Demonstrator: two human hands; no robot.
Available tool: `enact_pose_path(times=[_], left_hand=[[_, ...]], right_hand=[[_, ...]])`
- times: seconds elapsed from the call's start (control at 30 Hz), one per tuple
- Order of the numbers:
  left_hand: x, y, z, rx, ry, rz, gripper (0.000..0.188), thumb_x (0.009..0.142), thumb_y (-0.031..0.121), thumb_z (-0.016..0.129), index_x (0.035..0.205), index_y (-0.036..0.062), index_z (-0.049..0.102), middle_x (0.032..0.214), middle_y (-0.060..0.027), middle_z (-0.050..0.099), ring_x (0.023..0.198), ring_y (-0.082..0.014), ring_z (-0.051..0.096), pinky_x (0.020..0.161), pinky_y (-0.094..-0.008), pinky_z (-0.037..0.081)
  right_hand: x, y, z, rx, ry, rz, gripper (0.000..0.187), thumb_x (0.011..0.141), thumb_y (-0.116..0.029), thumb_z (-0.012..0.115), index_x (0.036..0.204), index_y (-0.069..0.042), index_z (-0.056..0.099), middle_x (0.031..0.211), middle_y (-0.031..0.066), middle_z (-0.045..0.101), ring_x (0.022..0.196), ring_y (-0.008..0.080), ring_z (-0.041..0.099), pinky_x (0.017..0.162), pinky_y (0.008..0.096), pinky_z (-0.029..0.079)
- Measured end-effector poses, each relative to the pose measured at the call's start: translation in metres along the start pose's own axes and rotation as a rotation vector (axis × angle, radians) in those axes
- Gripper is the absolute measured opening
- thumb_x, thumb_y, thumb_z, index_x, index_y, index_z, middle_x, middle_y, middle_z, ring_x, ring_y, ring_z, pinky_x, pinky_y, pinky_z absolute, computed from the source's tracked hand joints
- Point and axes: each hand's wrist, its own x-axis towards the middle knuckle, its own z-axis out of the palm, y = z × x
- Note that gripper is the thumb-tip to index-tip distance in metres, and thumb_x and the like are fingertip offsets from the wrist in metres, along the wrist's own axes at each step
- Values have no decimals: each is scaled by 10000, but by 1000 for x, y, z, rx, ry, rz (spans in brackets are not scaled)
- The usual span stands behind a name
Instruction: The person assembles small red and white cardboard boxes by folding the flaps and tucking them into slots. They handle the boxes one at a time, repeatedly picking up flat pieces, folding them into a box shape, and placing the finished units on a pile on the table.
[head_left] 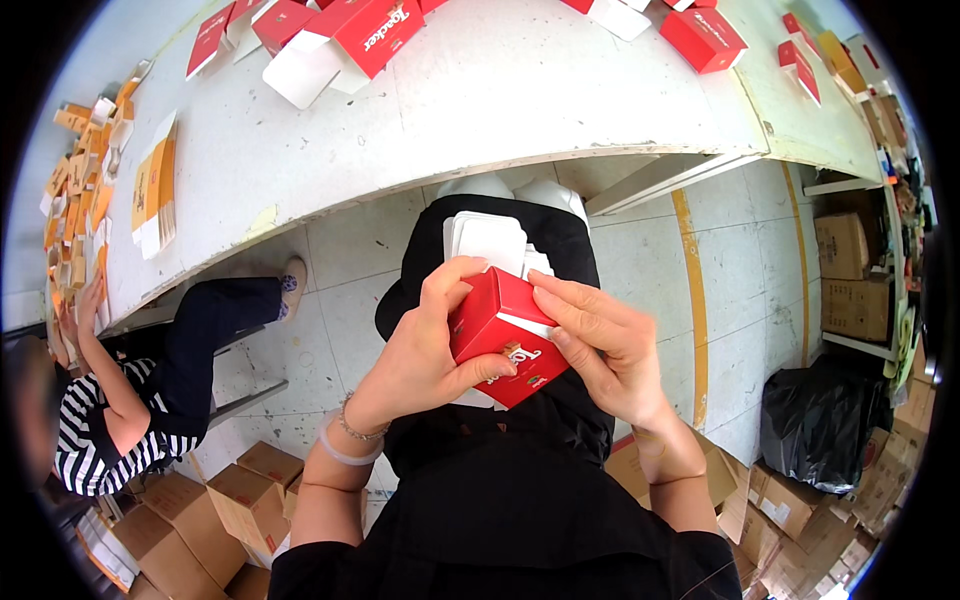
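Between my hands, above my lap, is a small red carton (500,325) with white lettering and a white inner edge showing along one fold. My left hand (435,335) wraps round its left side, with the thumb lying across the front face. My right hand (605,345) pinches at the carton's right upper edge, fingertips at the white edge of a flap. Beneath the carton, on my dark-clothed lap, lies a stack of white flat cartons (487,237), partly hidden by the box and my hands.
A white table (440,120) curves ahead, with several red cartons (375,38) along its far side and flat orange cartons (155,190) at left. A person in a striped top (110,420) sits at left by piled orange boxes. Brown boxes (255,500) and a black bag (820,425) stand on the floor.
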Motion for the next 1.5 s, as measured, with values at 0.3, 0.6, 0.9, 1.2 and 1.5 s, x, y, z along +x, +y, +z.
enact_pose_path(times=[0.3,0.6,0.9,1.2,1.5], left_hand=[[-6,-3,7,-219,18,-175,1023,865,285,742,1536,70,0,1101,-176,630,1046,-228,638,895,-363,499],[-2,-19,-10,330,449,-240,729,785,224,776,1365,-21,410,1340,-186,508,1235,-307,503,1014,-395,415],[-32,-39,60,758,59,-326,1195,656,391,847,1470,-119,136,1525,-351,160,1422,-512,175,1092,-639,233],[-29,31,42,506,271,-25,953,719,238,841,1421,-96,290,1426,-336,369,1213,-435,532,881,-415,527],[-7,35,22,-630,259,-41,894,773,105,822,1434,95,220,1254,-92,485,1097,-180,577,883,-305,517]], right_hand=[[16,9,-3,64,-201,13,422,881,-50,638,1301,-49,594,1317,159,596,1199,293,581,1014,387,446],[150,49,-43,-126,30,113,418,987,-361,510,1265,-51,539,1248,78,609,1163,251,571,1006,419,443],[15,83,53,-658,-203,269,311,849,-332,683,834,-24,643,837,124,634,833,308,610,750,424,411],[28,-13,22,-161,-70,-180,176,711,-221,779,679,-98,658,975,51,597,942,253,506,851,407,343],[10,5,20,-23,187,-386,380,822,-166,663,1124,54,596,1059,202,616,933,327,581,831,414,475]])
